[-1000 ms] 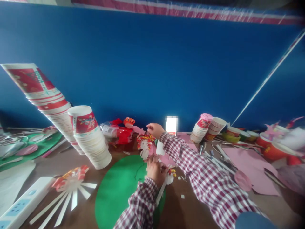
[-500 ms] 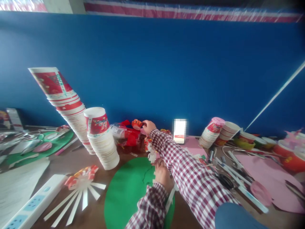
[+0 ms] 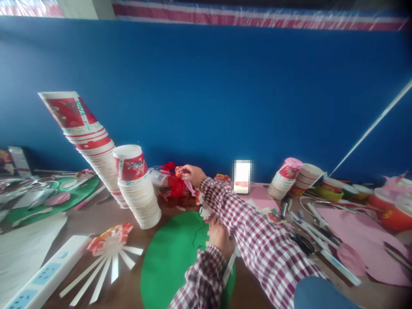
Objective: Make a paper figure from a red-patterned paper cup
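My right hand reaches far across toward the blue wall, its fingers closed around a small orange-red piece. A pink strip hangs just below these fingers. Nearer to me, my left hand is curled on a cut-up paper cup with white and red parts, at the right side of a round green sheet. Much of that cup is hidden under the hand and the right sleeve. Behind the right hand lies a clear and red plastic package.
Tall stacks of paper cups lean at the left. A cup cut into splayed strips lies beside a white power strip. A phone stands by the wall. Scissors, a cutter and pink paper lie at right.
My right hand has moved a little left, with the orange-red piece shifting along with it. The pink strip now shows more below the fingers. My left hand has stayed in place.
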Available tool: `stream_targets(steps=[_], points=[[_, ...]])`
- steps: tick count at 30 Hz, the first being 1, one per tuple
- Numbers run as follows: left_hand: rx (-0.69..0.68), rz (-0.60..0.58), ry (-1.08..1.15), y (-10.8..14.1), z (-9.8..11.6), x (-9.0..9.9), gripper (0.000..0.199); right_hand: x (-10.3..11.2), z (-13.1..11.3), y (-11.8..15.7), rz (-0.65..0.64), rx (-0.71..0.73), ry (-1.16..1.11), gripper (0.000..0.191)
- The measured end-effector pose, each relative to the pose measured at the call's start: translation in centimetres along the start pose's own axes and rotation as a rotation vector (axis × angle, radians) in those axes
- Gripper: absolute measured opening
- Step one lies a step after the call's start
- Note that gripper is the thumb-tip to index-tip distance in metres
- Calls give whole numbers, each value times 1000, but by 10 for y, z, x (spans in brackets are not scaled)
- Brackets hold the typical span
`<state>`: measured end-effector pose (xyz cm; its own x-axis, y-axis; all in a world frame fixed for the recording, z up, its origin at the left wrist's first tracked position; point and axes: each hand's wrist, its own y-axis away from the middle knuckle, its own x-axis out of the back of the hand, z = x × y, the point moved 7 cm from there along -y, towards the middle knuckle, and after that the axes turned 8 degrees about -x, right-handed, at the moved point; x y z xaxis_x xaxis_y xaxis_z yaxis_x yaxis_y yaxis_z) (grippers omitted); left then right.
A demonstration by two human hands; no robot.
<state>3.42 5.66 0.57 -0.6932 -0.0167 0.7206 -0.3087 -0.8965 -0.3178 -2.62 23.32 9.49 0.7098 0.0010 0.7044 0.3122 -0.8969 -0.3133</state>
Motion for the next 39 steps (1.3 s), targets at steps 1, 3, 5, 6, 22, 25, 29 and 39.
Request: stream_targets(steps=[1, 3, 5, 6, 22, 25, 29, 39], points=[[-8, -4, -4, 0, 1, 0, 31, 1, 0, 1, -5, 8, -12, 26], [-25, -5, -13, -1, 3, 1, 21, 6, 1, 2, -7, 12, -24, 29], [-29, -12, -14, -1, 4, 2, 10, 15, 7, 3, 2, 1, -17, 31], [-26, -16, -11, -1, 4, 2, 6, 21, 11, 4, 9, -10, -6, 32], [26, -53, 22, -2, 5, 3, 5, 54, 63, 48, -143, -114, 521, 22], [26, -38, 7, -2, 5, 4, 4, 39, 52, 53, -208, -62, 594, 22], [10, -38, -3, -2, 5, 3, 3, 22, 48, 56, -230, -47, 678, 23], [-23, -59, -42, -3, 1, -2, 18, 8, 44, 43, -169, -155, 726, 24]])
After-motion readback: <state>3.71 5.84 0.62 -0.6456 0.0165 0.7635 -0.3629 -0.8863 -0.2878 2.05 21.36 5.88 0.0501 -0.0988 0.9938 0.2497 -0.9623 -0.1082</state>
